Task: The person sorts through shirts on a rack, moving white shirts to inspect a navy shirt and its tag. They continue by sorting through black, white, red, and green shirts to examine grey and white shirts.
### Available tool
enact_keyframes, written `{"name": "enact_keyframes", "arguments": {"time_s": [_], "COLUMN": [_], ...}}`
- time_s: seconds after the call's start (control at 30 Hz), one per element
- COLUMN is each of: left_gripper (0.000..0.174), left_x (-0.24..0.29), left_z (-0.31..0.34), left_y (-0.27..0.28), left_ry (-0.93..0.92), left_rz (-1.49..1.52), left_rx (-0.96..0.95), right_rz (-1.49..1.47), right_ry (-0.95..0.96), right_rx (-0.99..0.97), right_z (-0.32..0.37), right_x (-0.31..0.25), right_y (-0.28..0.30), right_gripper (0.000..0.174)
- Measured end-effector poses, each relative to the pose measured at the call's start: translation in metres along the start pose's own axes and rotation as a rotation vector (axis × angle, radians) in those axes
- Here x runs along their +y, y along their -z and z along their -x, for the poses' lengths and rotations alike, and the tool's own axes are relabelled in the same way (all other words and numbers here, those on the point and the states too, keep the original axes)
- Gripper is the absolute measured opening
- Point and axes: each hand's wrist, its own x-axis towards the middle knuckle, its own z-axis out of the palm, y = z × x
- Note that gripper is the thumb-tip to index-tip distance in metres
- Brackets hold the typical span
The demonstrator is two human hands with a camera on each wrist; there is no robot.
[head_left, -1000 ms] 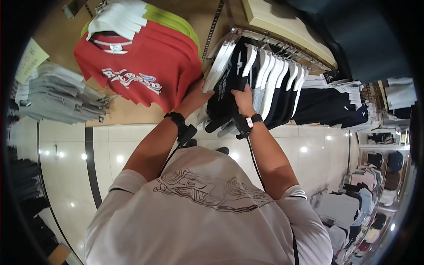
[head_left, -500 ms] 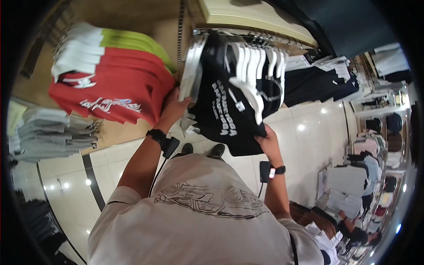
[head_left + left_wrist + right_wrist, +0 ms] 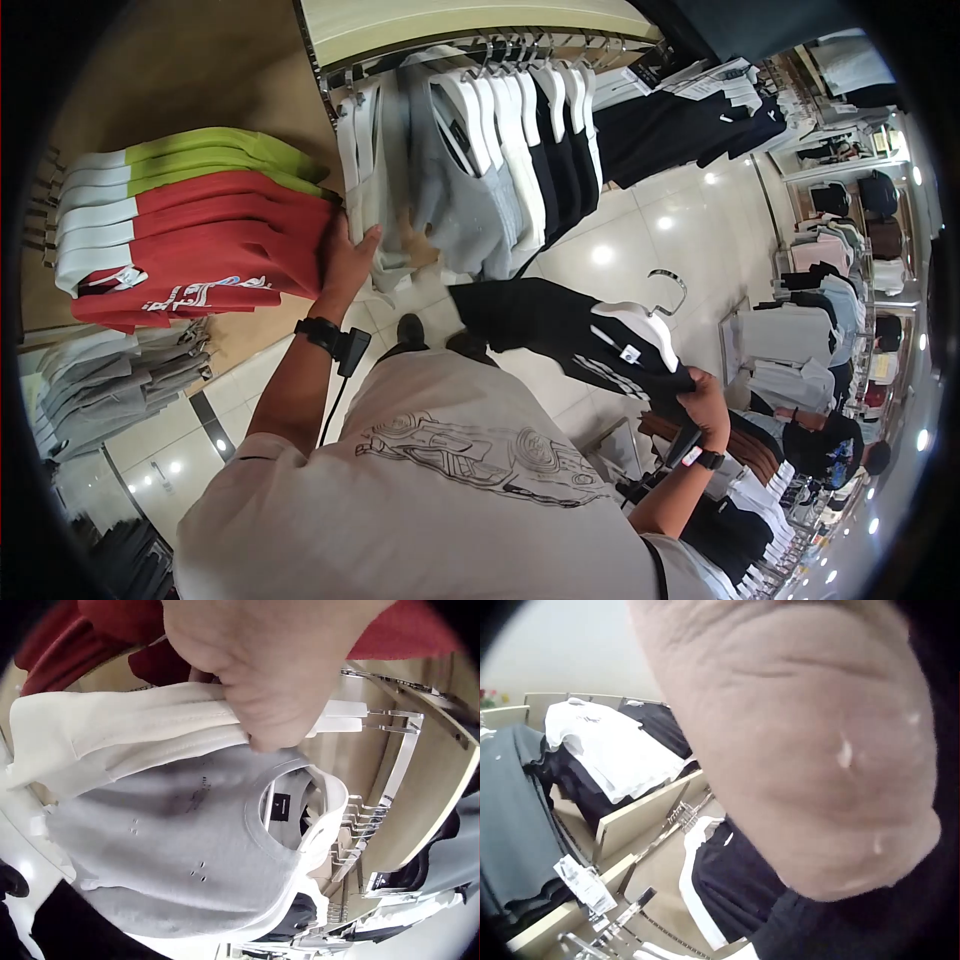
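My right hand (image 3: 708, 405) holds a black T-shirt (image 3: 540, 310) by its shoulder, out to the right of the rack. The shirt still has its white hanger (image 3: 645, 330), whose metal hook points up, free of any rail. White lettering and a small tag show on the shirt. My left hand (image 3: 345, 260) touches several off-white shirts (image 3: 112, 724) at the rack's left end, thumb spread from the fingers; its fingertips are partly hidden. Beside them hangs a grey T-shirt (image 3: 180, 825) with small holes and a dark neck label. In the right wrist view my thumb covers much of the picture.
Red shirts (image 3: 240, 220) and lime-green shirts hang just left of my left hand. More dark shirts (image 3: 565, 180) hang along the metal rail. Another rack with brown and white garments (image 3: 750, 455) stands close by my right arm. A person (image 3: 825, 440) is beyond it.
My right hand has drawn the black T-shirt with its hanger off the rack and out to the right. The grey T-shirt behind it now shows. My left hand has stayed by the off-white shirts.
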Motion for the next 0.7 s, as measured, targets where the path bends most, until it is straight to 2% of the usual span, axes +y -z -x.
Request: {"name": "enact_keyframes", "arguments": {"time_s": [0.07,0.13,0.17,0.23,0.3,0.37,0.57,0.67,0.7], "left_gripper": [0.059,0.059,0.060,0.061,0.062,0.062,0.056,0.050,0.048], "left_x": [0.007,0.011,0.008,0.005,0.002,0.009,0.008,0.001,0.002], "left_z": [0.003,0.003,0.002,0.001,0.002,0.003,0.001,-0.001,0.000], "left_y": [0.000,-0.003,-0.004,-0.004,-0.004,-0.001,0.003,0.000,0.000], "left_ry": [0.023,0.041,0.039,0.039,-0.033,-0.004,0.012,-0.010,-0.032], "left_rz": [-0.004,-0.002,0.012,0.026,0.009,0.017,-0.010,0.024,0.050], "left_rx": [-0.009,-0.008,-0.015,-0.020,-0.005,-0.022,-0.011,0.002,0.020], "right_rz": [-0.015,0.294,0.296,0.593,0.549,0.505,0.310,0.345,0.286], "right_ry": [-0.031,-0.005,-0.005,0.136,0.095,0.052,0.189,0.259,0.234], "right_rx": [0.060,0.201,0.201,0.382,0.359,0.334,0.392,0.434,0.416], "right_z": [0.008,0.003,-0.001,-0.008,-0.016,-0.028,-0.075,-0.098,-0.100], "right_x": [0.011,0.031,0.040,0.045,0.036,0.019,-0.016,-0.037,-0.050], "right_y": [0.005,0.008,0.007,0.002,0.002,-0.003,-0.031,-0.054,-0.061], "right_gripper": [0.038,0.041,0.041,0.040,0.041,0.041,0.037,0.035,0.034]}}
